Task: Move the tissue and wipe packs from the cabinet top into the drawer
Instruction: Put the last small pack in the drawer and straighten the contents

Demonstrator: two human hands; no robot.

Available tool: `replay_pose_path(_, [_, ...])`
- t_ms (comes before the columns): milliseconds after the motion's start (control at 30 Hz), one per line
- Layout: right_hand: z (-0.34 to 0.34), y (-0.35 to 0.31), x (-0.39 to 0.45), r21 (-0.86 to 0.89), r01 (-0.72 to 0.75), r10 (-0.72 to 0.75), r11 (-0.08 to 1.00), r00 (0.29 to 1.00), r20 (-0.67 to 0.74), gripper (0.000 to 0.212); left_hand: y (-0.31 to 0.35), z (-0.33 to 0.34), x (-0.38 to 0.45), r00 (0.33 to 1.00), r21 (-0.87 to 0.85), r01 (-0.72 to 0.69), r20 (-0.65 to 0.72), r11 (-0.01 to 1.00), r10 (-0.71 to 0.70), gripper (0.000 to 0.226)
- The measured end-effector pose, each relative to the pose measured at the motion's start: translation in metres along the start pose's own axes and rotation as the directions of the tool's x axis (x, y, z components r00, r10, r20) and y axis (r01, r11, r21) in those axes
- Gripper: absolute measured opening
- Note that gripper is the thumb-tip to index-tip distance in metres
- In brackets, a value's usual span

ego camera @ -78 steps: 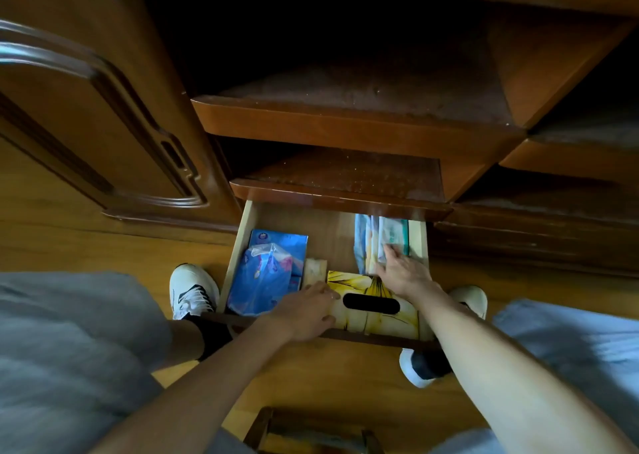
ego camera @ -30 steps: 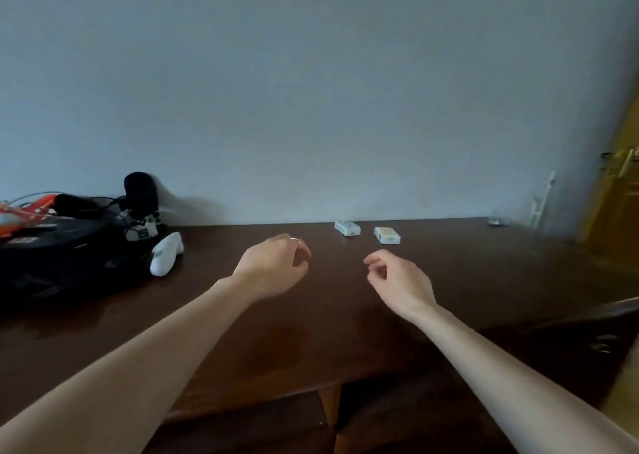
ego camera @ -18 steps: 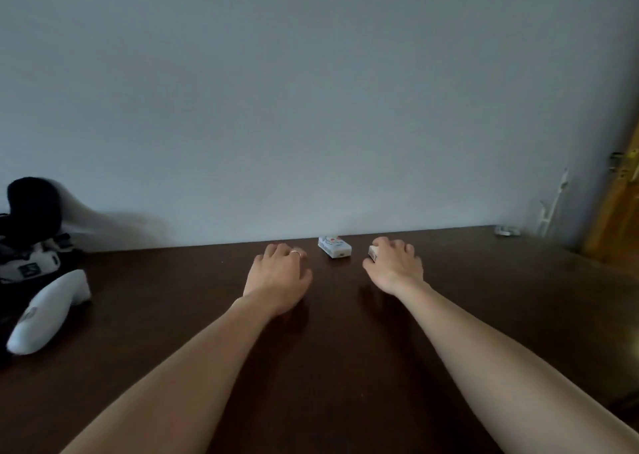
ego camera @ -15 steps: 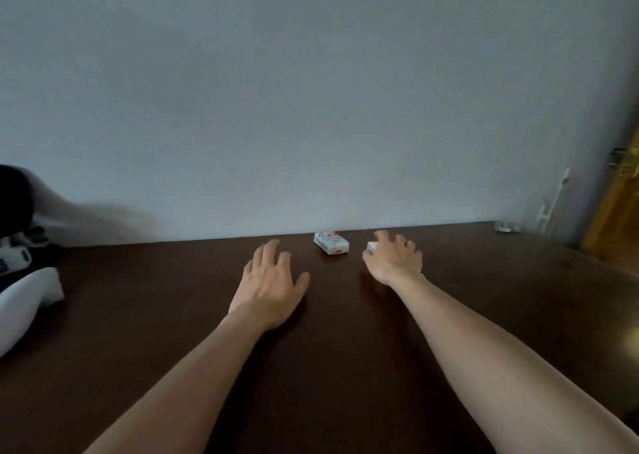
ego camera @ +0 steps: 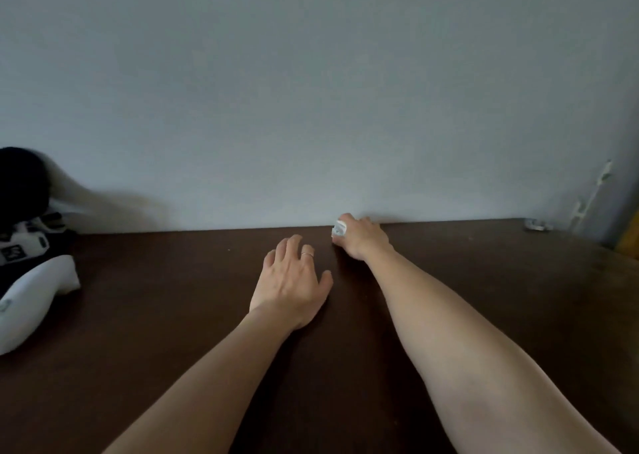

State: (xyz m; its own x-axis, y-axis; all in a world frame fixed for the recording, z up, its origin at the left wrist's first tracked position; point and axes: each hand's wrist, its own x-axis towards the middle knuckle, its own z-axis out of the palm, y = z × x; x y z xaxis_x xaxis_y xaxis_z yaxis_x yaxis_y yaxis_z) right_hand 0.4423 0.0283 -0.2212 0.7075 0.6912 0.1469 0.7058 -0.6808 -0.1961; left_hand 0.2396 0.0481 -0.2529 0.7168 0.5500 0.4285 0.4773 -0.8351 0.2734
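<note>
Small white pack (ego camera: 339,228): sitting at the far edge of the tabletop (ego camera: 173,315), close against the wall (ego camera: 311,90); only its left end is showing, the remainder lying hidden under the right hand.
Right hand (ego camera: 361,237): reaching far across the dark wood, its fingers curling over the pack and its grip closing around it; whether the pack is lifting off the wood or resting on it cannot be told.
Left hand (ego camera: 292,280): lying palm down, fingers spreading loosely, grip released and holding nothing; it is sitting nearer the camera than the right hand and just to its left, apart from the pack.
Ring (ego camera: 307,254): showing as a thin band on one finger of the left hand.
Forearms: both bare, stretching from the lower edge up toward the wall.
White curved object (ego camera: 31,301): lying at the left edge, well apart from both hands.
Black and white gear (ego camera: 20,222): sitting behind the curved object against the wall, partly cut off by the frame and too blurred to identify.
Small shiny item (ego camera: 534,225): resting at the far right corner by the wall, too small to identify.
</note>
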Motion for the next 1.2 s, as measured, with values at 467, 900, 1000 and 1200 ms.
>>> replay_pose_path(467, [-0.049, 0.012, -0.149, 0.648, 0.055, -0.106, 0.759, 0.994, 0.040, 0.059, 0.000, -0.042, -0.048, 0.994, -0.060, -0.104, -0.025, 0.993, 0.103, 0.072])
replay_pose_path(900, [-0.040, -0.109, -0.424, 0.740, 0.512, -0.568, 0.437, 0.794, -0.215, 0.057, -0.041, -0.220, -0.303, 0.867, -0.849, 0.484, 0.431, 0.214, -0.249, 0.055])
replay_pose_path(1000, [-0.008, -0.132, -0.487, 0.642, 0.638, -0.659, 0.426, 0.705, -0.263, 0.060, -0.049, -0.229, -0.385, 0.860, -0.827, 0.502, 0.449, 0.253, -0.242, 0.060])
replay_pose_path(1200, [0.090, -0.144, -0.593, 0.469, 0.735, -0.787, 0.489, 0.604, -0.125, 0.071, -0.076, -0.179, -0.520, 0.727, -0.674, 0.681, 0.576, 0.286, -0.373, 0.059])
